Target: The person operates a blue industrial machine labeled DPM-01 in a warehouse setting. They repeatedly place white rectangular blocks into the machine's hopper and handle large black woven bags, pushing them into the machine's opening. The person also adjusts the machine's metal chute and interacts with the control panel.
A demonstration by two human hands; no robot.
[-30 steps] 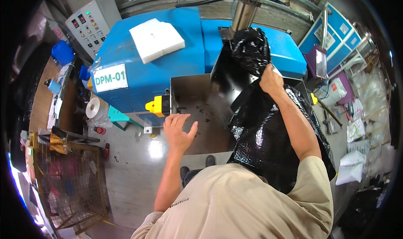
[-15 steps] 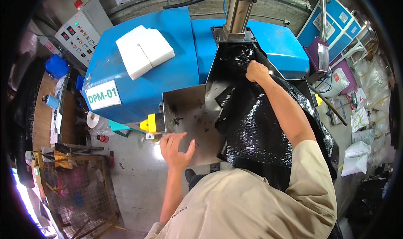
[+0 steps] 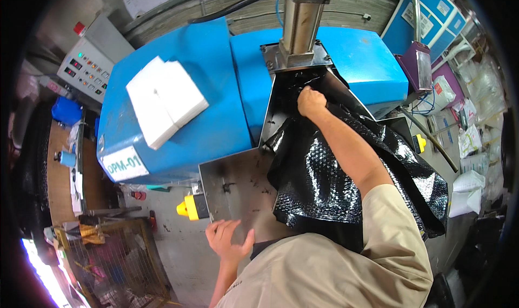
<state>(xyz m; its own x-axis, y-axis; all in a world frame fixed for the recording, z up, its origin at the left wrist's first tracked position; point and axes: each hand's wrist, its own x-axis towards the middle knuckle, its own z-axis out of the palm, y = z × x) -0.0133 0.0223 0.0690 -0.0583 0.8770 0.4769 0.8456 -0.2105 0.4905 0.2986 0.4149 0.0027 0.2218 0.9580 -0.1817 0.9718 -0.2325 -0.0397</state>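
A shiny black plastic sheet [image 3: 316, 170], crinkled and with a woven-looking texture, lies across the metal feed tray [image 3: 230, 181] and runs up into its narrow throat. My right hand [image 3: 312, 102] is closed in a fist on the upper part of this sheet, just below the metal cylinder [image 3: 301, 24]. What lies inside the fist is mostly hidden. Over the tray's near left edge, my left hand [image 3: 230, 242] is held with fingers apart and nothing in it. The sheet's right side hangs down in loose folds past the tray.
Behind the tray stands a blue machine [image 3: 178, 43] with a stack of white foam sheets [image 3: 167, 102] on top. Yellow-and-black switches [image 3: 192, 207] flank the tray. A control cabinet [image 3: 89, 64] is at far left, a wire-mesh cart [image 3: 116, 259] at lower left, and white bags [image 3: 467, 191] at right.
My right hand has moved slightly up the throat, and the sheet's upper part has bunched and shifted with it. My left hand stays open. The whole view has shifted a little.
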